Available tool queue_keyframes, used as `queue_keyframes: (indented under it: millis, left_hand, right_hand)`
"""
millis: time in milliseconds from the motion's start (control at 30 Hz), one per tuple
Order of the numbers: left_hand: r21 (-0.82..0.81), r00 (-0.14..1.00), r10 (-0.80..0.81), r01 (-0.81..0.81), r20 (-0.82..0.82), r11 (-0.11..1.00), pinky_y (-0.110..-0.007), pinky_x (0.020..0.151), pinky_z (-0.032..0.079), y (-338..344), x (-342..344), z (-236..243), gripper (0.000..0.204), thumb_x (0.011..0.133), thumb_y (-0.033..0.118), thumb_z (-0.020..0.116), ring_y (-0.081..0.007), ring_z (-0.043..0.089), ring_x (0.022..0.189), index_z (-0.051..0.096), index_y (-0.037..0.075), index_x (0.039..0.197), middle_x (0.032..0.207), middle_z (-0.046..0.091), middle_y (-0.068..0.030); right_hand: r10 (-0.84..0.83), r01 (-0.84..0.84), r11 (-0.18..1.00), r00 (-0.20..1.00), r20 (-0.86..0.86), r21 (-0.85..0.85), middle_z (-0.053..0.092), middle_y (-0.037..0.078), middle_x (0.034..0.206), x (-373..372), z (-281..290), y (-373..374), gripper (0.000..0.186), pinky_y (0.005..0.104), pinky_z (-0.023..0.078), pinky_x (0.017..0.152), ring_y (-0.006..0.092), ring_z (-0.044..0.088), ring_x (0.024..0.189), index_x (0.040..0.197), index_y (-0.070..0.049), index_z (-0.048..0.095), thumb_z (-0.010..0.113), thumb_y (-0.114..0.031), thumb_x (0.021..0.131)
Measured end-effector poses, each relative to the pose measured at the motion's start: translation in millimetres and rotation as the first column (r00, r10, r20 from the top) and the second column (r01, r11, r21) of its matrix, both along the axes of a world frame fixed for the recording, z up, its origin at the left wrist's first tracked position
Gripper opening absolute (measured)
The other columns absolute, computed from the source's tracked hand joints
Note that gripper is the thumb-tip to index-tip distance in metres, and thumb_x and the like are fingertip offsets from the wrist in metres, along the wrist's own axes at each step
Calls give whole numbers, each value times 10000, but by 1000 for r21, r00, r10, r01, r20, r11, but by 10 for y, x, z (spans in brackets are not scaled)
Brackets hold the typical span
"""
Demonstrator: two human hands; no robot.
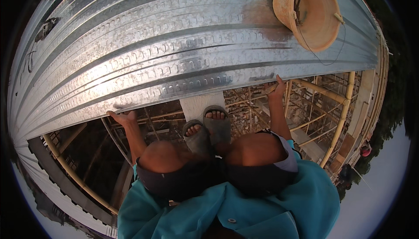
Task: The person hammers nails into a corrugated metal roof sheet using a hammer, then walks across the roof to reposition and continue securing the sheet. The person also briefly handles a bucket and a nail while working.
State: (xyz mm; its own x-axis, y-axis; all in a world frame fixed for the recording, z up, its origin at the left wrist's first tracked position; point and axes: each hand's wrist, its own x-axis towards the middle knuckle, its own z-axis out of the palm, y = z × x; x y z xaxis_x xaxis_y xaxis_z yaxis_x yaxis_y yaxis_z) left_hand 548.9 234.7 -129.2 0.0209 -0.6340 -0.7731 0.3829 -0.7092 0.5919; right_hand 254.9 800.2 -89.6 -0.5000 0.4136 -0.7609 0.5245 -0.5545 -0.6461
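Note:
A wide ribbed sheet of silvery metal decking (183,42) spreads out in front of me, its near edge running across the middle of the view. My left hand (125,119) grips that edge on the left, thumb at the rim and the fingers mostly hidden beneath. Farther right, my right hand (275,88) is closed on the same edge, its thumb pointing up and its other fingers partly under the metal. Between the hands, my sandalled feet (205,130) stand on a narrow pale beam (201,106) that passes below the sheet.
A tan bucket (283,10) with a wire handle rests on its side on the decking at the far right. A dark tool (46,29) lies far left. Below are open gaps with bamboo poles (345,108) and scaffolding. Another person (365,148) is partly visible at right.

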Motion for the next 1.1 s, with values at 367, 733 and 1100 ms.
queue_keyframes:
  millis: [367, 733, 1100]
  left_hand:
    - [-41, 999, -14, 16, 50, 999, -550, 1062, 400, 86, -86, 103, 531, 1013, 391, 448, -341, 489, 1257, 471, 1, 1373, 1408, 486, -170]
    - [-31, 997, 13, -11, 81, 999, -550, 1063, 399, 185, -12, 202, 544, 1009, 409, 465, -338, 491, 1250, 473, 0, 1369, 1405, 487, -165]
    - [-11, 989, 27, -26, 142, 1000, -550, 1063, 398, 229, -54, 354, 559, 1006, 427, 482, -335, 493, 1244, 475, -2, 1365, 1402, 488, -160]
  right_hand:
    - [131, -131, 991, 991, 3, -20, 552, 106, 1102, 51, -290, 249, 247, 409, 524, 867, 253, 582, 1003, 1078, -14, 532, 572, 13, 835]
    - [118, -115, 992, 991, 61, -48, 500, 94, 1026, 48, -170, 214, 225, 427, 499, 811, 241, 535, 912, 1047, -18, 530, 601, -18, 834]
    - [117, -120, 991, 991, 60, 51, 508, 109, 1000, 88, -72, 203, 307, 478, 495, 785, 284, 551, 872, 1102, 5, 533, 624, -36, 811]
